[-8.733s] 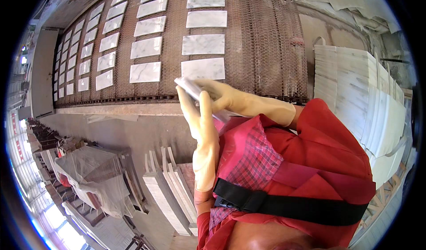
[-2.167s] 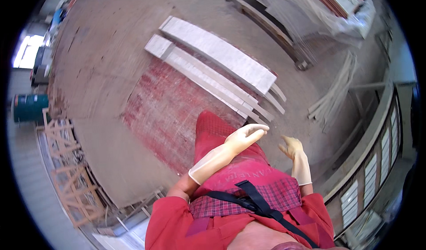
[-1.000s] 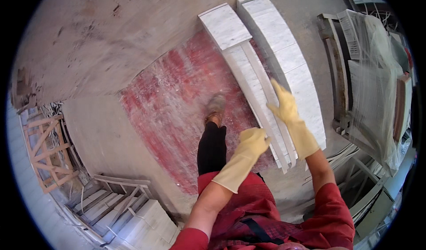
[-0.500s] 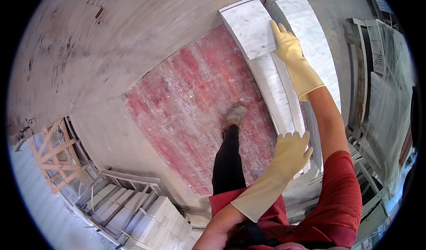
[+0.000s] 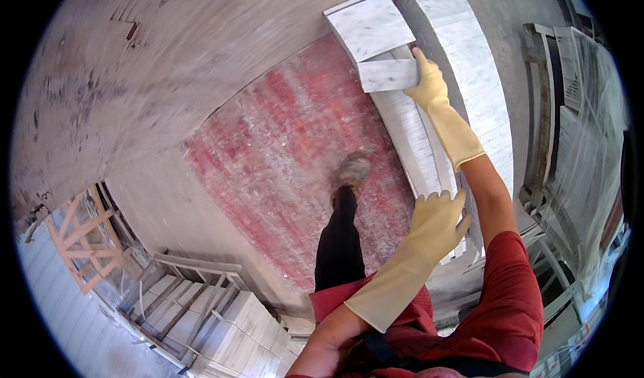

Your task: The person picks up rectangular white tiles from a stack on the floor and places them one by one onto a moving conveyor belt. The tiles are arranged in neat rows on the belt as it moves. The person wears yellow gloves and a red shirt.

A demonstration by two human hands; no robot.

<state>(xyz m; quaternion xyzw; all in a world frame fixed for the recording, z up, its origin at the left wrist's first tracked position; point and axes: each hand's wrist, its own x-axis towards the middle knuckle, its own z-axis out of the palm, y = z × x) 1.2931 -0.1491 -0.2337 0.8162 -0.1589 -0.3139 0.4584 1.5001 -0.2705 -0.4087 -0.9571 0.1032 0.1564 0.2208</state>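
My right hand [image 5: 429,86], in a cream rubber glove, grips the right end of a white-grey marble tile [image 5: 388,75]. That tile stands tilted on its edge, its left end reaching to the stack's left side. Just beyond it lies another marble tile [image 5: 372,22] on top of the same stack. A long row of tiles packed on edge [image 5: 414,130] runs from there toward me. My left hand [image 5: 439,220], gloved alike, lies at the near end of that row, fingers apart and nothing visible in it; its underside is hidden.
A second, curved-looking row of marble tiles [image 5: 473,76] stands to the right. Left of the stack is a red, dusty floor patch [image 5: 288,150] with my shoe [image 5: 353,170] on it. Crated tiles [image 5: 241,324] sit lower left, plastic-wrapped goods [image 5: 583,156] far right.
My right hand has come slightly nearer, and a tile that lay flat under its reach is now pulled toward me and tipped up. My left hand has barely moved.
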